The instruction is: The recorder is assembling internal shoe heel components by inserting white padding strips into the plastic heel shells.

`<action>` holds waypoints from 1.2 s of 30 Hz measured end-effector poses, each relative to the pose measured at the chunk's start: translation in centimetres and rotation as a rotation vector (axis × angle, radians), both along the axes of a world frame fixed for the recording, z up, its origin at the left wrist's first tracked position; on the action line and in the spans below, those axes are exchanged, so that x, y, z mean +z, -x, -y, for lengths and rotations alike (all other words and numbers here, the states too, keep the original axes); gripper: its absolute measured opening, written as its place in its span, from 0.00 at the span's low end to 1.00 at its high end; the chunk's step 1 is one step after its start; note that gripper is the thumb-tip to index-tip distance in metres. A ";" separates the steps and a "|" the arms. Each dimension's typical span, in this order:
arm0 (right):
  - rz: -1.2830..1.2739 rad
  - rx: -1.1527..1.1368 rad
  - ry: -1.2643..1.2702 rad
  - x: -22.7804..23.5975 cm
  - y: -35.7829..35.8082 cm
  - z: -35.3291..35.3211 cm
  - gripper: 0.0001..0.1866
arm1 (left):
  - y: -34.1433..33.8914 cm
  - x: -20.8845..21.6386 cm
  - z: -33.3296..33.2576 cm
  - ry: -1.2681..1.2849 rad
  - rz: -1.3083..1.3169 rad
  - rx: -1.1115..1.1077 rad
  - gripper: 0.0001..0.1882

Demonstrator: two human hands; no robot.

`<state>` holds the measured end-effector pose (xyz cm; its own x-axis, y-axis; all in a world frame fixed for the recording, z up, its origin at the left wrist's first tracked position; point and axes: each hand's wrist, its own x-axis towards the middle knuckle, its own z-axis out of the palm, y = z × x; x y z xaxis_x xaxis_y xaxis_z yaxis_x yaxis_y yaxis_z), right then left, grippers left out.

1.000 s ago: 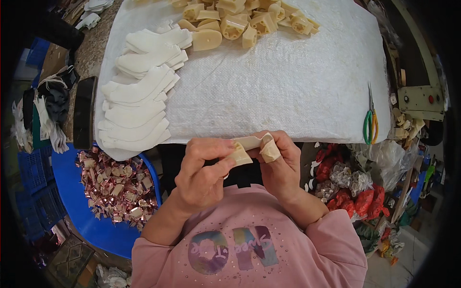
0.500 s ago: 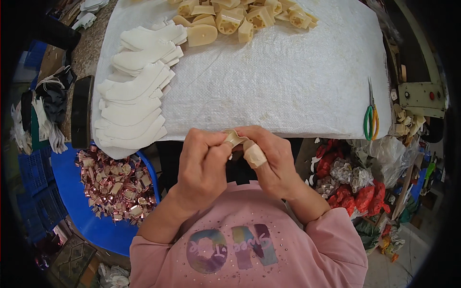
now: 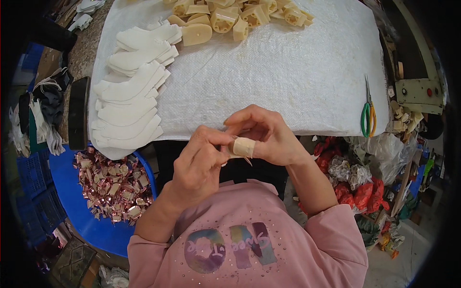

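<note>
Just off the table's near edge, my hands are together around a small cream strip [image 3: 234,155], mostly hidden by the fingers. My left hand [image 3: 196,161] pinches it between thumb and fingertips. My right hand [image 3: 269,139] has its fingers curled above and its thumb pressed against the strip. A beige tape wrap [image 3: 245,147] covers that thumb. Beyond my left hand, flat curved white pieces [image 3: 127,113] overlap in a column along the table's left side. Beige hollow moulded pieces [image 3: 224,20] are heaped at the far edge.
White woven sheeting [image 3: 269,77] covers the table. Scissors [image 3: 369,117] with green and orange handles lie near its right edge. A dark phone-like slab [image 3: 79,113] is at the left. Below it, a blue container [image 3: 67,192] holds shiny pinkish pieces [image 3: 115,185]. Red bags [image 3: 365,196] lie low at right.
My right hand has lifted and its fingers have come up off the strip's top, while its taped thumb has turned leftward against my left fingertips. The strip is now more hidden.
</note>
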<state>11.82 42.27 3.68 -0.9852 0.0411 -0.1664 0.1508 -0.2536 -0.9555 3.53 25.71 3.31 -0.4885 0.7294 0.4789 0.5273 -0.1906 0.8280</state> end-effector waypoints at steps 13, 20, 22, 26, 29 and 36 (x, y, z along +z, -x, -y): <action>-0.296 -0.167 -0.232 -0.7 0.4 0.8 0.08 | -0.5 0.1 -0.5 -0.089 0.796 0.157 0.10; -0.306 -0.349 -0.534 -0.3 1.0 2.1 0.10 | -0.6 0.1 -0.8 -0.045 0.817 0.160 0.09; -0.280 -0.304 -0.424 -0.4 1.1 1.9 0.10 | -0.4 -0.3 -0.6 -0.026 0.746 0.154 0.08; -0.409 -0.334 -0.831 -0.4 0.8 1.5 0.04 | -0.5 0.5 -0.8 0.110 0.500 0.149 0.10; -0.440 -0.372 -0.881 -0.3 0.8 1.8 0.06 | -0.3 1.1 -0.9 0.140 0.234 0.295 0.09; -0.222 -0.194 -0.175 0.4 0.6 -0.4 0.22 | 1.2 -0.2 -0.3 -0.042 -0.015 0.173 0.06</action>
